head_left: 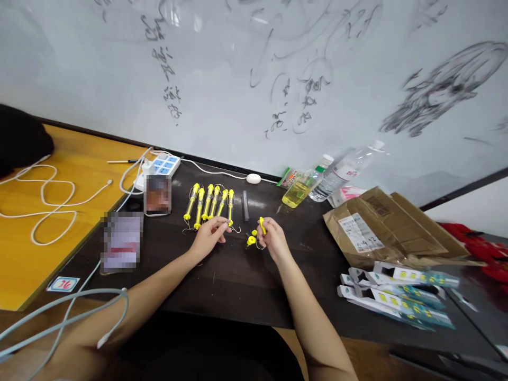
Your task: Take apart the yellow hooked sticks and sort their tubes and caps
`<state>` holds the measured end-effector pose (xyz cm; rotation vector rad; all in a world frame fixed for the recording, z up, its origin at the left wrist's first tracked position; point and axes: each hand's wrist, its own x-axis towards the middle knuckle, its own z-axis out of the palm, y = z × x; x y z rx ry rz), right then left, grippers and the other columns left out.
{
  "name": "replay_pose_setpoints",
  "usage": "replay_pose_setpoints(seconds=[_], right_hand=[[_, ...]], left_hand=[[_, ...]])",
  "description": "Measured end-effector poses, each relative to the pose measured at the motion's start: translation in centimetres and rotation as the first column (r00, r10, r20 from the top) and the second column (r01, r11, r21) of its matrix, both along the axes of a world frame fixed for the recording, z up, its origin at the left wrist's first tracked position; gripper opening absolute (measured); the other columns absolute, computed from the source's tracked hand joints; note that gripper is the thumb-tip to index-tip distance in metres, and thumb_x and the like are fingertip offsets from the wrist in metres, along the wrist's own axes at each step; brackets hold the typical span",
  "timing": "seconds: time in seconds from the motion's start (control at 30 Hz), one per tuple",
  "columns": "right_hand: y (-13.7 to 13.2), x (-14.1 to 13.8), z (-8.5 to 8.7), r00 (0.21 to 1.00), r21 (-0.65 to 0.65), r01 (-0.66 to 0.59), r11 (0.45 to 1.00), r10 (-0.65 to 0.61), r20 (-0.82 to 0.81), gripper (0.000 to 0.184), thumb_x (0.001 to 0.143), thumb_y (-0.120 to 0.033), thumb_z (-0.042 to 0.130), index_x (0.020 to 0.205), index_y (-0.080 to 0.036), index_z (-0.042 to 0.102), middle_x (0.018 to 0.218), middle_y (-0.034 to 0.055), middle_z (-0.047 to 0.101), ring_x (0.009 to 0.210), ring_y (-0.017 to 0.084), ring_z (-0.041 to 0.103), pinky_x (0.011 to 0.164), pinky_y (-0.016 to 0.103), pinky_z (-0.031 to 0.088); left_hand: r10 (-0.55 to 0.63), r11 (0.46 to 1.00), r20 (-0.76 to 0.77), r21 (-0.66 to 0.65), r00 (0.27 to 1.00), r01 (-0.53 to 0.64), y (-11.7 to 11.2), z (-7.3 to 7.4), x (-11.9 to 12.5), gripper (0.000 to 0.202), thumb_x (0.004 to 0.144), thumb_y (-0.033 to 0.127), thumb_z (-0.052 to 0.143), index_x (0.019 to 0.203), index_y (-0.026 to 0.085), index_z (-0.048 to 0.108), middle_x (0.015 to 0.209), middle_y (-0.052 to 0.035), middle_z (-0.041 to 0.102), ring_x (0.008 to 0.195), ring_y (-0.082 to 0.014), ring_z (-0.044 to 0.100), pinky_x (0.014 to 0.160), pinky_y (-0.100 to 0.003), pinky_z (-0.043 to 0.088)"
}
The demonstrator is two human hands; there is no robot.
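The piece in the right hand was yellow; beyond the left hand, yellow-ended tubes; beneath, a dark surface.

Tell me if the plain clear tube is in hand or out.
Out: the plain clear tube lies on the table beside the row of yellow-capped tubes, apart from the left hand and right hand.

Office or classroom; which was unclear. Whiteboard, marker-scrawled, stood behind dark desk. Yellow desk adjoined at left. Power strip lay near whiteboard. Numbered label marked dark desk.
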<state>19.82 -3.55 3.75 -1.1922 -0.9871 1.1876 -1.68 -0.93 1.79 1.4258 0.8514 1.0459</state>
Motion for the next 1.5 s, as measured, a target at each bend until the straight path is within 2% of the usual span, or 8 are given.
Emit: replay_pose_setpoints(seconds=[0.1, 0.2, 0.37, 0.47, 0.77, 1.07, 1.27, 1.5], right_hand=[[0.4, 2.4, -0.3, 0.916, 0.159, 0.134, 0.978, -0.183, 0.358, 0.026, 0.075, -0.044, 0.06, 0.074, -0.018, 0.054, 0.063, -0.0025, 0.05, 0.053, 0.009, 0.044, 0.045, 0.021, 0.036], [0.3, 4.6, -0.5, 0.673, 0.243, 0.071, 0.967, -0.226, 0.704, 0.028, 0.077, -0.043, 0.058, 0.067, -0.018, 0.055, 0.067, -0.0004, 0.05, 0.059, 0.011, 0.044, 0.056, 0.024, 0.038], [-0.8, 5.6, -0.8, 0.254, 0.074, 0.037, 0.997, -0.081, 0.964, 0.016, 0.082, -0.029, 0.052, 0.068, -0.02, 0.051, 0.065, -0.0011, 0.051, 0.058, 0.012, 0.045, 0.055, 0.023, 0.029], [-1.1, 5.0, -0.9, 0.114, -0.046, 0.086, 0.995, 0.036, 0.993, 0.011, 0.082, -0.024, 0.053, 0.072, -0.021, 0.05, 0.065, -0.0011, 0.055, 0.057, 0.012, 0.047, 0.053, 0.023, 0.024], [-1.4, 4.4, -0.5, 0.113, -0.184, 0.118, 0.976, 0.171, 0.979, 0.01, 0.084, -0.03, 0.055, 0.08, -0.022, 0.05, 0.068, -0.0006, 0.059, 0.06, 0.013, 0.052, 0.053, 0.023, 0.023], [-1.7, 4.6, -0.3, 0.16, -0.126, 0.097, 0.987, 0.109, 0.981, 0.005, 0.085, -0.027, 0.049, 0.085, -0.022, 0.051, 0.068, 0.0002, 0.058, 0.06, 0.014, 0.052, 0.054, 0.023, 0.024], [-1.9, 5.4, -0.2, 0.18, -0.034, 0.079, 0.996, 0.019, 0.983, 0.012, 0.076, -0.016, 0.048, 0.088, -0.02, 0.052, 0.083, 0.0014, 0.056, 0.066, 0.013, 0.051, 0.056, 0.022, 0.028], [-2.1, 5.3, -0.5, 0.199, -0.175, 0.029, 0.984, 0.166, 0.966, 0.012, 0.075, -0.016, 0.05, 0.087, -0.021, 0.052, 0.069, -0.0023, 0.053, 0.062, 0.012, 0.05, 0.054, 0.022, 0.026]], left_hand=[[-0.015, 1.0, -0.011, 0.007, 1.0, 0.016, -0.1, 0.0, 0.1, 0.035, 0.084, 0.044, 0.054, 0.103, 0.014, 0.058, 0.084, -0.005, 0.066, 0.053, -0.0075, 0.056, 0.053, -0.021, 0.049], [-0.017, 0.999, -0.031, 0.029, 0.999, 0.018, -0.1, -0.1, 0.1, 0.033, 0.085, 0.042, 0.053, 0.102, 0.014, 0.058, 0.083, -0.0045, 0.066, 0.052, -0.0073, 0.055, 0.054, -0.021, 0.048], [-0.022, 0.999, -0.052, 0.035, 0.998, 0.024, -0.1, -0.1, 0.0, 0.032, 0.085, 0.042, 0.052, 0.102, 0.015, 0.058, 0.083, -0.0048, 0.066, 0.054, -0.0079, 0.056, 0.054, -0.022, 0.048], [-0.026, 0.999, -0.043, 0.032, 0.999, 0.027, 0.0, -0.2, 0.1, 0.031, 0.085, 0.041, 0.053, 0.102, 0.015, 0.058, 0.083, -0.0048, 0.067, 0.054, -0.0081, 0.056, 0.055, -0.022, 0.049], [-0.048, 0.998, -0.048, 0.043, 0.998, 0.05, 0.0, -0.2, 0.0, 0.03, 0.085, 0.039, 0.053, 0.102, 0.015, 0.058, 0.083, -0.0041, 0.066, 0.053, -0.0073, 0.055, 0.055, -0.022, 0.048], [-0.047, 0.998, -0.056, 0.036, 0.997, 0.05, 0.0, -0.2, 0.0, 0.033, 0.085, 0.043, 0.053, 0.101, 0.015, 0.058, 0.083, -0.005, 0.067, 0.052, -0.008, 0.055, 0.054, -0.023, 0.048], [-0.055, 0.997, -0.059, 0.047, 0.997, 0.058, -0.1, -0.1, 0.0, 0.032, 0.085, 0.042, 0.053, 0.101, 0.015, 0.058, 0.083, -0.0049, 0.067, 0.052, -0.0078, 0.055, 0.054, -0.023, 0.048], [-0.068, 0.996, -0.078, 0.057, 0.995, 0.072, -0.2, 0.1, 0.0, 0.03, 0.086, 0.04, 0.052, 0.1, 0.015, 0.057, 0.083, -0.0045, 0.067, 0.052, -0.0075, 0.055, 0.054, -0.023, 0.048]])
